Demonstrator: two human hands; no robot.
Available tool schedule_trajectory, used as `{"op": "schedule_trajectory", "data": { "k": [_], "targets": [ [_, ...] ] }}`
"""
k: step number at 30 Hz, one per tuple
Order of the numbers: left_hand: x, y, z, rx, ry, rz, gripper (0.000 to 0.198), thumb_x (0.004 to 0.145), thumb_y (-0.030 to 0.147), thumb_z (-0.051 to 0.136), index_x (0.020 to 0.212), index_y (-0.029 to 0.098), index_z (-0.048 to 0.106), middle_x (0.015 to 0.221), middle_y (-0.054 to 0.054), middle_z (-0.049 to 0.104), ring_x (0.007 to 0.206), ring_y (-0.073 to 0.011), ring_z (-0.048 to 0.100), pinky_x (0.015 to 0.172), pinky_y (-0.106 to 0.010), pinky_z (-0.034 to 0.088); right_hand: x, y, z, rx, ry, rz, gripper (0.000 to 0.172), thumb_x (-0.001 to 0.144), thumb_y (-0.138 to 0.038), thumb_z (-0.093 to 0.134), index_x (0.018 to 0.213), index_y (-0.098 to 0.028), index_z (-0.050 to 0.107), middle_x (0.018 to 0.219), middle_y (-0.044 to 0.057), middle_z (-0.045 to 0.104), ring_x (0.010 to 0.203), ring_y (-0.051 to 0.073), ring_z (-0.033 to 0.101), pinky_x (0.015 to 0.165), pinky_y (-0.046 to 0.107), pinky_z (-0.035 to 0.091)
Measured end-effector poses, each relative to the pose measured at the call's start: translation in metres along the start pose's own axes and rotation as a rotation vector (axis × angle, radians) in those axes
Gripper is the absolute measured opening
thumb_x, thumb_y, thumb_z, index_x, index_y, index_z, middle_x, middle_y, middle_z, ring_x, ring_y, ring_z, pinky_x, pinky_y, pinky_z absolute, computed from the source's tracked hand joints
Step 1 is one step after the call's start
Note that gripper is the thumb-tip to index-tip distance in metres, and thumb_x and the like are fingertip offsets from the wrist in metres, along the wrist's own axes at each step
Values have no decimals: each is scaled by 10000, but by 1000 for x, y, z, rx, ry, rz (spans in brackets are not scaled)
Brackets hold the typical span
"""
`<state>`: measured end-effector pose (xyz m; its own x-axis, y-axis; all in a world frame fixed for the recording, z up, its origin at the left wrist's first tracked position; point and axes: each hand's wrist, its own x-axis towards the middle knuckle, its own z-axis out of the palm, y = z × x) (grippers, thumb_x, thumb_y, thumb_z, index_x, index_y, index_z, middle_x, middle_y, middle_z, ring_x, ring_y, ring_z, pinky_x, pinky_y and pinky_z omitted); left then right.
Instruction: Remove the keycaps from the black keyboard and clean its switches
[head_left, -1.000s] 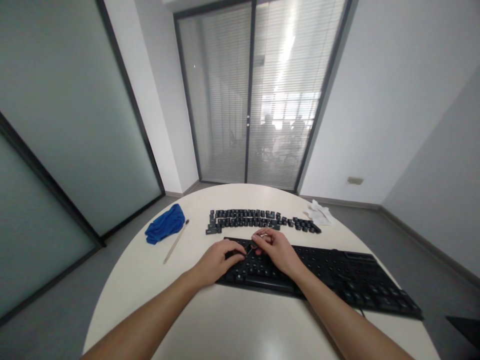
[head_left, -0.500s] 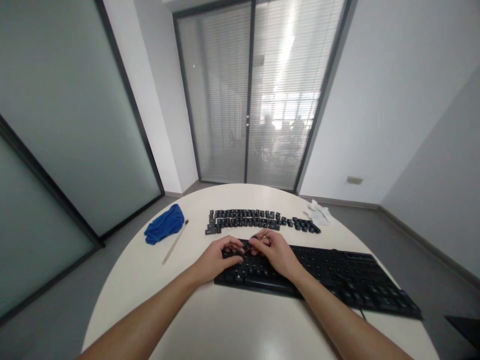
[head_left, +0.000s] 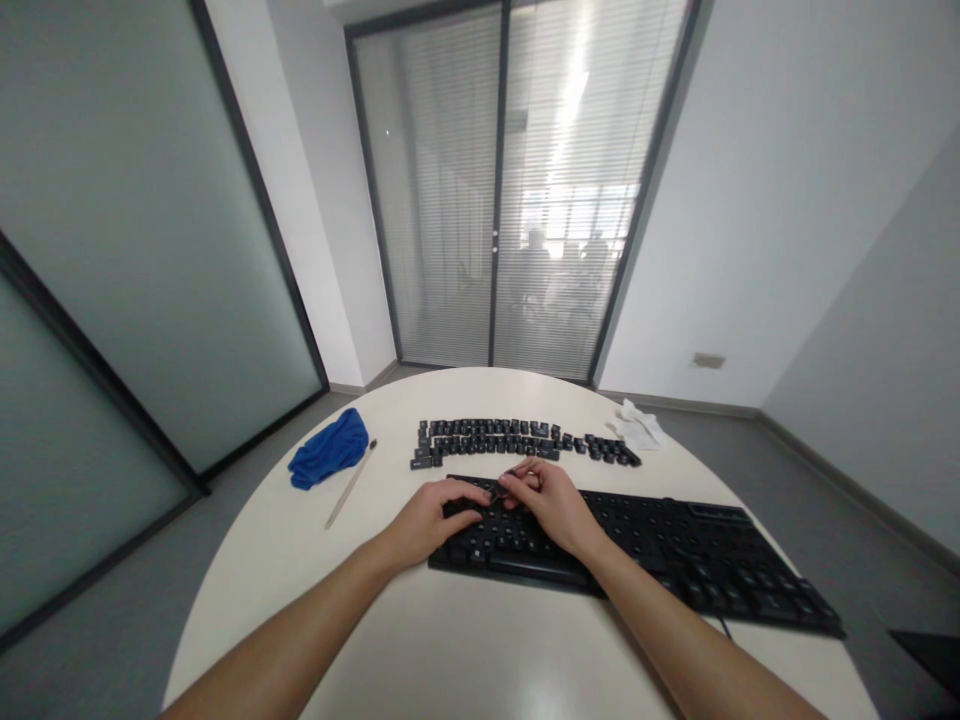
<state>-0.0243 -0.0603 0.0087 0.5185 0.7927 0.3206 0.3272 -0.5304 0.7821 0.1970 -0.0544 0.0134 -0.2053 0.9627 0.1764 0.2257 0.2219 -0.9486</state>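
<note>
A black keyboard (head_left: 637, 535) lies at a slant on the round white table, many of its keycaps off and small round key posts showing. Over its left end is my left hand (head_left: 442, 515), thumb and forefinger apart, the fingertips close to my right hand. My right hand (head_left: 544, 495) rests above the keyboard with thumb and fingers pinched together. A small, dark, thin thing shows at its fingertips, too little of it visible to name. Behind both hands, loose black keycaps (head_left: 487, 443) are laid out in rows.
A blue cloth (head_left: 330, 450) lies at the table's left, beside a thin brush (head_left: 351, 487) with a dark tip. Crumpled white tissue (head_left: 639, 427) sits at the back right. The keyboard's cable (head_left: 724, 628) comes out at its near side. The table (head_left: 480, 660) has a curved edge.
My left forefinger has stretched out toward my right fingertips, and the left fingers are less curled. My right hand has hardly moved.
</note>
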Motion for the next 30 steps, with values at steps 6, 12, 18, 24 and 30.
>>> {"op": "schedule_trajectory", "data": {
  "k": [6, 12, 18, 24, 30],
  "targets": [
    [-3, 3, -4, 206, -52, 149, 186, 872, 142, 627, 958, 265, 738, 1168, -45, 613, 1065, -199, 577, 978, -373, 453, 0, 1, 0, -37, 35, 14, 346, 825, -500, 665, 821, -159, 605, 694, 47, 703, 674, 212, 708, 594, 277, 490],
    [-6, 10, -12, 266, -83, 147, 262, 829, 44, 575, 953, 239, 698, 1091, -32, 621, 1043, -177, 585, 952, -320, 458, -2, -1, 0, -62, 43, -9, 313, 841, -463, 653, 824, -153, 619, 680, 45, 698, 658, 199, 690, 595, 272, 481],
    [-7, 18, -11, 381, -45, 69, 240, 778, 164, 675, 1004, 221, 619, 974, -24, 648, 924, -196, 598, 824, -309, 471, 0, -1, 0, -95, 51, -29, 300, 847, -454, 649, 808, -157, 632, 684, 50, 698, 645, 195, 678, 586, 273, 475],
    [-5, 24, -1, 590, -18, -53, 182, 779, 337, 740, 867, 219, 634, 814, 1, 667, 826, -210, 588, 724, -304, 423, 0, 1, 0, -94, 55, -33, 329, 843, -474, 647, 780, -151, 638, 824, 87, 715, 673, 195, 689, 584, 273, 485],
    [-5, 25, 1, 514, 14, -84, 75, 795, 223, 682, 869, 234, 680, 868, -8, 700, 853, -219, 606, 767, -324, 450, -1, -3, 1, -68, 58, -28, 351, 834, -496, 647, 771, -151, 623, 865, 87, 708, 668, 188, 700, 611, 274, 501]
  ]
}}
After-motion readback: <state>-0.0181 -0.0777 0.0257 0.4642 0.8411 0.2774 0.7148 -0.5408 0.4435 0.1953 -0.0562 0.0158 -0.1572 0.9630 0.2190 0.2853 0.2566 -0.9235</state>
